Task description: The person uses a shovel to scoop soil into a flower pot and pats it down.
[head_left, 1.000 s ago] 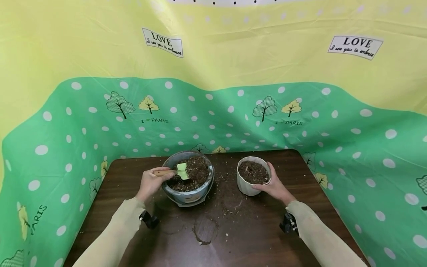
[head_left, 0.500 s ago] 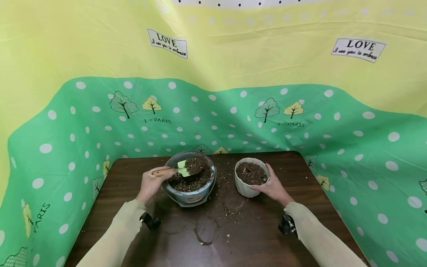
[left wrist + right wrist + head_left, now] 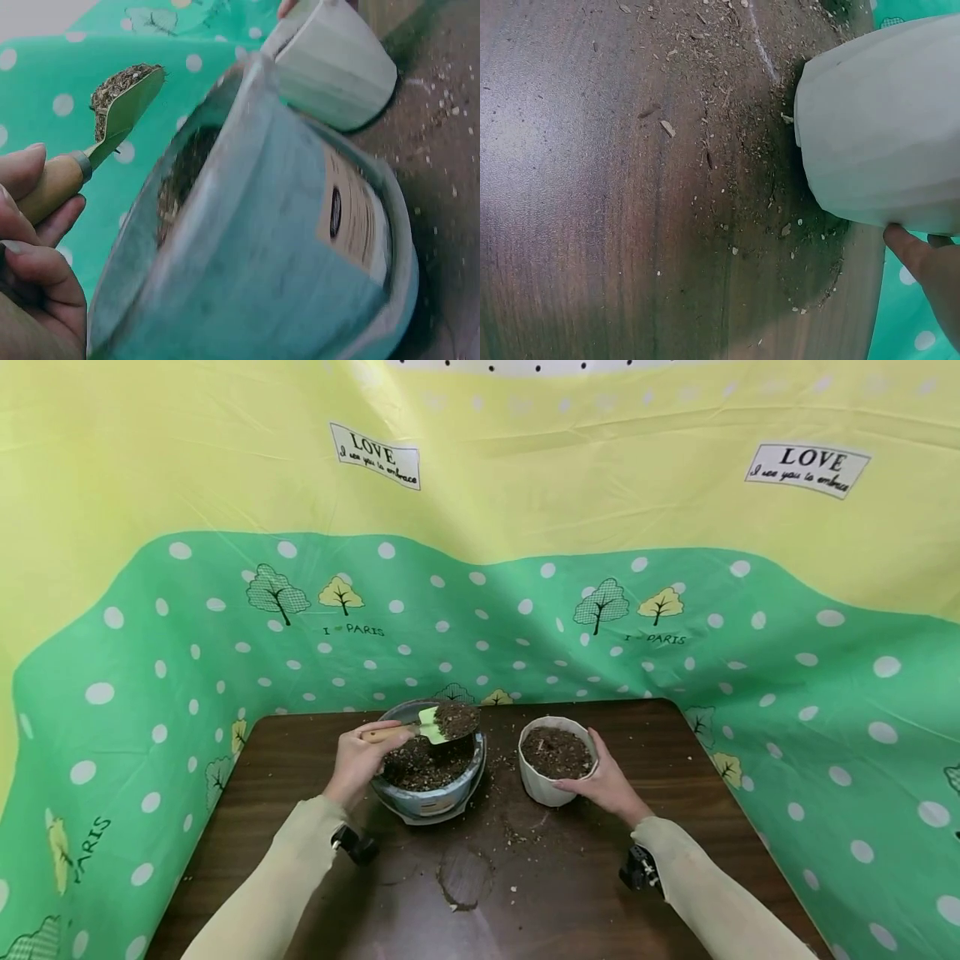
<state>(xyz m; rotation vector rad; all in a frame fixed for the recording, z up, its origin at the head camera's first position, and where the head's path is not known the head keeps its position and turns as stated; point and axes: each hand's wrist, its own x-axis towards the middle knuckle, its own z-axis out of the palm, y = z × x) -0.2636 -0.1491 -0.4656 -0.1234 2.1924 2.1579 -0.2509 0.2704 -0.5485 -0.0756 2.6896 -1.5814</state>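
Observation:
My left hand [image 3: 358, 766] grips the wooden handle of a small green trowel [image 3: 431, 727]. A heap of dark soil [image 3: 120, 88] lies on its blade, which is raised over the blue pot [image 3: 431, 803]. That pot holds more soil and bears a tan label in the left wrist view. To its right stands a ribbed white pot [image 3: 542, 787], upright and filled with soil to a little under the rim. My right hand [image 3: 609, 783] holds the white pot by its right side, thumb in front at the rim; the other fingers are mostly hidden behind it.
Both pots stand on a dark wooden table [image 3: 525, 893]. Soil crumbs [image 3: 727, 142] are scattered between and in front of the pots, and a ring of dirt [image 3: 459, 906] marks the tabletop. A green and yellow curtain [image 3: 480, 635] hangs close around the back and sides.
The trowel has come up out of the blue pot's soil with a load on it and moved right with my left hand. The white pot has shifted slightly left with my right hand.

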